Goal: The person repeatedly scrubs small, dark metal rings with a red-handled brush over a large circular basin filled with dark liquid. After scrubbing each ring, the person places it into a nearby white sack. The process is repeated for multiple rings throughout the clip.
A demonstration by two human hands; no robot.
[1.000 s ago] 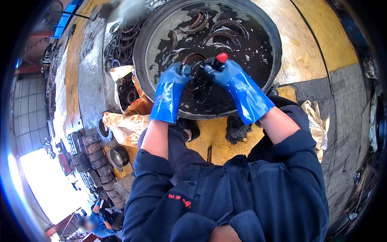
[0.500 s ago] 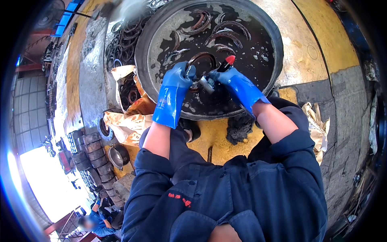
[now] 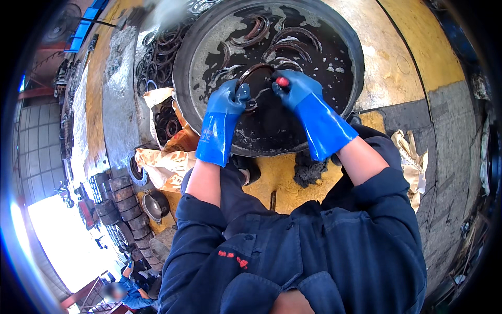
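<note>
Both my hands wear long blue rubber gloves over a wide round dark basin (image 3: 184, 78) holding dark, foamy liquid. My left hand (image 3: 229, 98) is closed on the near-left side of a dark brown ring (image 3: 256, 67), held tilted above the liquid. Closed beside the ring's right side, my right hand (image 3: 297, 88) grips a red-ended handled tool (image 3: 282, 82). Its working end is hidden now; earlier it showed a black handle and a flat metallic end. Several more dark rings (image 3: 293, 48) lie partly sunk in the basin's far half.
A heap of dark rings (image 3: 163, 52) lies left of the basin. Nearer stand an opened paper sack (image 3: 166, 166) with rings, a metal bowl (image 3: 152, 205) and stacked dark cylinders (image 3: 125, 201). A crumpled paper sack (image 3: 410, 162) lies right. Another person (image 3: 130, 293) is at lower left.
My right hand has turned and moved slightly up and left, so the tool's red end now points toward me and its metallic end is hidden. My left hand keeps the ring, shifted slightly left.
</note>
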